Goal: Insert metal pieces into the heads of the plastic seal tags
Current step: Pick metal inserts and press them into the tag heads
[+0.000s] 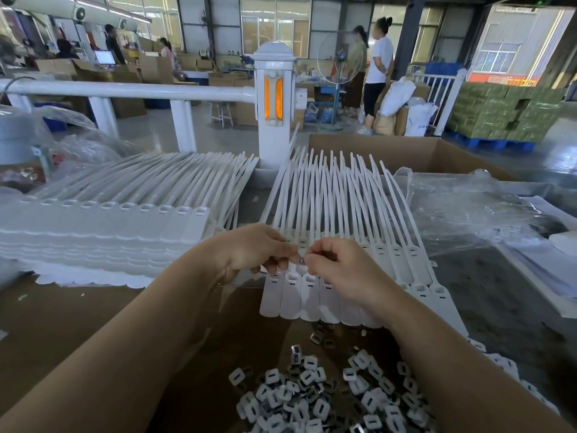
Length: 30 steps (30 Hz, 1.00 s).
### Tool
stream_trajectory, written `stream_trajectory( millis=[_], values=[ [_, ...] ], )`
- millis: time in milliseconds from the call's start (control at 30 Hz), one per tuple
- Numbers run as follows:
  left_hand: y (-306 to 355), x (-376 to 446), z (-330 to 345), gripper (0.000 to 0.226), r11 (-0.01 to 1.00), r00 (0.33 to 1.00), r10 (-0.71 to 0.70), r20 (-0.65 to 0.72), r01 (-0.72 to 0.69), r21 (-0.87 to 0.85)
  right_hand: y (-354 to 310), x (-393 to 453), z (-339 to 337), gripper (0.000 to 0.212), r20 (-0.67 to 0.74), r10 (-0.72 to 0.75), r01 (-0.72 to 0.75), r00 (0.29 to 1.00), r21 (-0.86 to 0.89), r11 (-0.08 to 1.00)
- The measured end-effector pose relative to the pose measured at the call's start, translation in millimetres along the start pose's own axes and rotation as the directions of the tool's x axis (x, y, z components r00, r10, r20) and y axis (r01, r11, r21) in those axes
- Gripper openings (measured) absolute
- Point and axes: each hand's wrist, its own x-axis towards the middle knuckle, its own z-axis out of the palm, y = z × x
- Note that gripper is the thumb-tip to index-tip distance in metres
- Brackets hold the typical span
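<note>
A joined row of white plastic seal tags (312, 300) lies on the cardboard in front of me, tails fanned away. My left hand (249, 251) and my right hand (337, 267) meet just above the tag heads. Between their fingertips they pinch a small metal piece (301, 260). A heap of loose metal pieces (321, 398) lies on the cardboard near my forearms, with a few strays by the tags' lower ends.
A tall stack of white tag sheets (103, 232) fills the left. Crumpled clear plastic (468, 214) lies at the right, an open cardboard box (406, 151) beyond it. A white railing post (274, 104) stands behind the tags. Two people stand far back.
</note>
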Motion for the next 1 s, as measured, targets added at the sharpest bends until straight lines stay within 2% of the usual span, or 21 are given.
stream_trajectory(
  millis=[233,333,433,567,1000],
  values=[
    [1.5,-0.3,3.1,0.014,0.997,0.999,0.042,-0.021,-0.040,0.064,0.1,0.2,-0.4,0.009,0.017,-0.011,0.012,1.000,-0.024,1.000],
    [0.9,0.1,3.9,0.014,0.997,0.998,0.028,-0.061,-0.023,0.079,2.5,0.9,0.8,0.007,-0.023,-0.013,0.013,1.000,0.003,1.000],
    [-1.0,0.9,6.8,0.012,0.986,0.998,0.006,-0.062,0.005,0.166,4.8,1.9,1.8,0.007,-0.072,0.003,-0.001,0.997,0.028,1.000],
    [-2.2,2.9,13.8,0.009,0.959,0.996,-0.012,-0.084,0.035,0.282,5.8,2.1,1.3,0.008,-0.065,0.007,-0.004,0.998,0.049,0.999],
    [-6.5,6.9,18.9,0.017,0.910,0.987,-0.059,-0.149,0.115,0.399,4.4,2.1,2.1,0.008,-0.051,0.017,-0.014,0.999,0.045,0.999]
  ],
)
